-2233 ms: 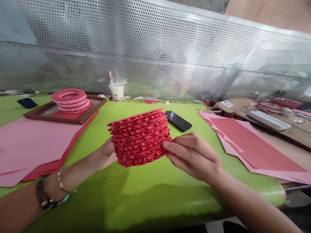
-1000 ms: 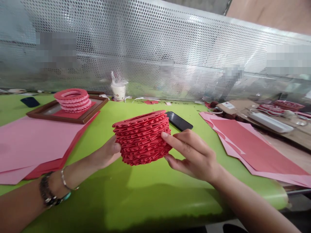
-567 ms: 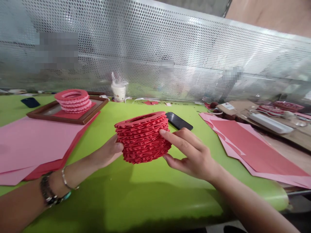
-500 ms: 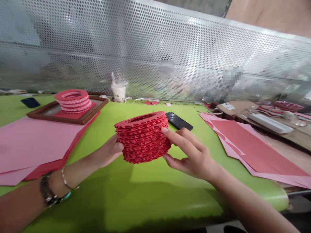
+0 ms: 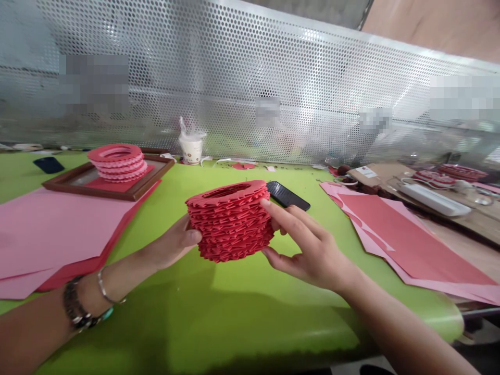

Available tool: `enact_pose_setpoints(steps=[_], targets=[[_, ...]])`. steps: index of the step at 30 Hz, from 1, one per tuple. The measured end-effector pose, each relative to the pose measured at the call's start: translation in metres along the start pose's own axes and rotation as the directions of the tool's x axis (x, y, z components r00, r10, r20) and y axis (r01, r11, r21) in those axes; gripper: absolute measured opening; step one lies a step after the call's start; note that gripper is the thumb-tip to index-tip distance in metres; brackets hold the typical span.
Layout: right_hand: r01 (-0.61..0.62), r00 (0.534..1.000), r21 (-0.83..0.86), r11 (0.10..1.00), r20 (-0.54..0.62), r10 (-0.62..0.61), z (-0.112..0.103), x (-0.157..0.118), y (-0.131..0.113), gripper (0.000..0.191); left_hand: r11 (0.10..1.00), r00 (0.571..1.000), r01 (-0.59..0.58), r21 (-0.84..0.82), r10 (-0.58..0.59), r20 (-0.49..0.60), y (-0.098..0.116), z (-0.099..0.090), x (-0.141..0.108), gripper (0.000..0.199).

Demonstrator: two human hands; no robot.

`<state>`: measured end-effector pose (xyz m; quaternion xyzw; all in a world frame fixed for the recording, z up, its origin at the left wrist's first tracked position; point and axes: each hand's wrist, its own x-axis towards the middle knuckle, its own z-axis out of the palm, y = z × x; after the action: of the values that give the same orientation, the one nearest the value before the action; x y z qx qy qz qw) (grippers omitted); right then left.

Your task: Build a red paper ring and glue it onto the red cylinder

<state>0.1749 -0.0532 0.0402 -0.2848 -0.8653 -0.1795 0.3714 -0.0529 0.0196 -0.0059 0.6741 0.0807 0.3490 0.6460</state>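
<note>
A red folded-paper ring stack [image 5: 232,226], with zigzag sides and an open centre, is held slightly tilted above the green table [image 5: 219,323]. My left hand [image 5: 177,244] grips its left side, the thumb on the near face and the other fingers hidden behind. On the right side, my right hand [image 5: 308,247] holds it between fingers on the upper edge and a thumb near the lower edge. Behind the stack lies a black phone [image 5: 289,196].
A pink ring stack [image 5: 119,164] sits on a wooden frame [image 5: 135,192] at the back left. Pink sheets [image 5: 58,229] lie nearer. A lidded cup [image 5: 192,148] stands by the perforated metal screen [image 5: 234,78]. Red sheets [image 5: 417,239] and a white power strip [image 5: 435,199] are at right.
The red stack has tipped slightly, showing a little more of its top opening. My right index finger has shifted slightly up along its edge; both hands keep their hold.
</note>
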Motion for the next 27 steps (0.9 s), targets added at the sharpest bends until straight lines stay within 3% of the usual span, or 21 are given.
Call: enact_pose_setpoints(steps=[14, 21, 27], targets=[[-0.046, 0.994, 0.020, 0.999, 0.098, 0.044, -0.0028, -0.0007, 0.0035, 0.059, 0.994, 0.997, 0.035, 0.102, -0.027, -0.073, -0.0020, -0.0043, -0.0023, 0.070], [-0.055, 0.993, 0.006, 0.998, 0.106, 0.054, -0.0013, -0.0024, 0.0048, 0.065, 0.989, 0.995, 0.039, 0.144, -0.024, -0.101, -0.0013, -0.0046, -0.0019, 0.071], [-0.072, 0.986, -0.018, 0.997, 0.151, 0.074, -0.0028, -0.0009, 0.0045, 0.058, 0.973, 0.989, 0.063, 0.220, -0.032, -0.142, 0.0028, -0.0069, -0.0036, 0.070]])
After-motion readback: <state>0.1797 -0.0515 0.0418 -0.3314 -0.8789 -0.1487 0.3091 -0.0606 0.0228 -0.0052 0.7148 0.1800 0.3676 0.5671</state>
